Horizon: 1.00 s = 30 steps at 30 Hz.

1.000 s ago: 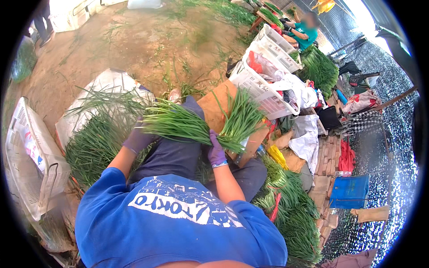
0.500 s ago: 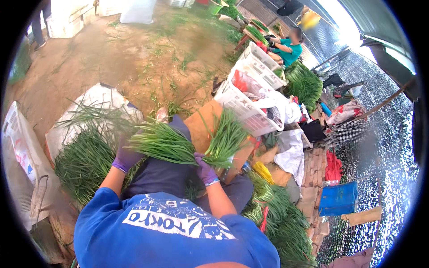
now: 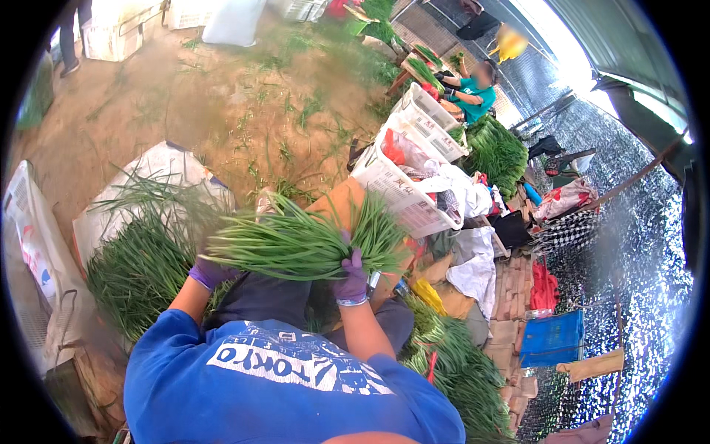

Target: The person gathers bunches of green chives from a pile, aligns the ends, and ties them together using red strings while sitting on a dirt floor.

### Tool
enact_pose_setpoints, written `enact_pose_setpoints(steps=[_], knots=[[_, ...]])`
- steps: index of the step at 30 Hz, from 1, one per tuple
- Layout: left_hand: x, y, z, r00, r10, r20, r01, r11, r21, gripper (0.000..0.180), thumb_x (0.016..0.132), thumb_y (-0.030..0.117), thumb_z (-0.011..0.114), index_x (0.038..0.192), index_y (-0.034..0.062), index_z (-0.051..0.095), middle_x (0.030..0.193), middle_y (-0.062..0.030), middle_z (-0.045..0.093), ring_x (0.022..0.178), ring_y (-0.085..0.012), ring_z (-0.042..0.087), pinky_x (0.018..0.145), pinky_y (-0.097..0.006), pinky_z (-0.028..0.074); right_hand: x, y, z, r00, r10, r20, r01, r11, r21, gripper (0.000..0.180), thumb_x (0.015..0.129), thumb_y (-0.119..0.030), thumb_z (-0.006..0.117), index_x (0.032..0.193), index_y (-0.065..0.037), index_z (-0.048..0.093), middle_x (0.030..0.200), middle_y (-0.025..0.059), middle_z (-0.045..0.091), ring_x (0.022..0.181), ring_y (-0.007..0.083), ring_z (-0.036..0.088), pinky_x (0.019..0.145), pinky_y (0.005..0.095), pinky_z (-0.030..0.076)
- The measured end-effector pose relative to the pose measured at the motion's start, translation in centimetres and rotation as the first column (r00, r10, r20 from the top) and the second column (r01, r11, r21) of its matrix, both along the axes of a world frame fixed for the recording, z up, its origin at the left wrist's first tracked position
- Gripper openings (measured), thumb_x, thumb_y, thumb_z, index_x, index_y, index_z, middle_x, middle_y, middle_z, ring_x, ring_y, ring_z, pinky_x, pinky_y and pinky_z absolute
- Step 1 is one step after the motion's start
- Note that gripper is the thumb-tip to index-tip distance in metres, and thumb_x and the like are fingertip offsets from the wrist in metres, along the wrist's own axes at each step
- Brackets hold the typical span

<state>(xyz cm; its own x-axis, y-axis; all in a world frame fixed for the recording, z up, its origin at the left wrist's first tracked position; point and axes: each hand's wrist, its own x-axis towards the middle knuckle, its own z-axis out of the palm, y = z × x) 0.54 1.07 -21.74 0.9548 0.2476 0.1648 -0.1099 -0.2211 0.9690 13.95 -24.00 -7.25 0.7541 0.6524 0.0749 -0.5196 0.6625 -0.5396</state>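
Bare brown earth floor, littered with green scraps, spreads under a shelter walled on the right by glittering dark mesh. On it, at the left, a whitish flat sheet carries a loose heap of long, thin dark-green stalks, which spills over the sheet's near edge; a white perforated plastic crate stands outside the sheet's left edge. Held over the person's dark trousers is a thick bundle of long green leafy stalks, lying crosswise, its right part overlapping the near left edge of a flat tan board. Another, looser bunch of green stalks rests toward the board's right edge. The right hand, in a purple glove, is closed around the bundle's right part, thumb upright against the stalks. The left hand, gloved in purple too, is at the bundle's left end; its fingers are blurred and partly hidden, so I cannot tell how far they are closed. Beyond the board's far right edge stands a white slatted plastic crate with white cloth hanging over its right rim. Farther back, a co-worker in a green shirt sits beside more greens; a big green heap lies at the lower right, near a blue box.
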Motion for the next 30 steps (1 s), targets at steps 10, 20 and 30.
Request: enact_pose_setpoints(steps=[10,20,30], knots=[[-1.5,-1.1,5.3,0.916,0.070,0.396,0.400,-0.074,-0.913,0.077,0.071,0.064,0.045,0.121,0.0053,0.039,0.114,-0.0133,0.048,0.102,-0.0257,0.048,0.092,-0.045,0.035,1.0,-1.0,0.4,0.963,-0.032,0.267,0.061,0.993,-0.098,0.019,0.073,0.006,0.052,0.071,-0.012,0.046,0.124,0.0130,0.041,0.114,0.0294,0.040,0.094,0.0454,0.036],[-2.0,-1.4,14.6,0.757,-0.040,0.652,0.652,-0.004,-0.758,0.106,0.061,0.068,0.055,0.135,0.0087,0.008,0.134,-0.0182,0.021,0.121,-0.0365,0.028,0.089,-0.056,0.034,1.3,-0.2,1.5,0.945,-0.068,0.321,0.107,0.989,-0.106,0.017,0.075,0.006,0.052,0.071,-0.011,0.048,0.126,0.0146,0.038,0.113,0.0289,0.041,0.096,0.0444,0.034],[-1.9,-1.7,12.9,0.869,-0.013,0.495,0.495,0.014,-0.869,0.094,0.069,0.061,0.049,0.135,0.0079,0.007,0.134,-0.0148,0.024,0.118,-0.0284,0.035,0.090,-0.043,0.038,2.4,-1.2,-0.7,0.873,-0.107,0.477,0.246,0.939,-0.240,0.016,0.072,0.006,0.053,0.069,-0.008,0.045,0.125,0.0164,0.038,0.114,0.0283,0.040,0.095,0.0453,0.035]])
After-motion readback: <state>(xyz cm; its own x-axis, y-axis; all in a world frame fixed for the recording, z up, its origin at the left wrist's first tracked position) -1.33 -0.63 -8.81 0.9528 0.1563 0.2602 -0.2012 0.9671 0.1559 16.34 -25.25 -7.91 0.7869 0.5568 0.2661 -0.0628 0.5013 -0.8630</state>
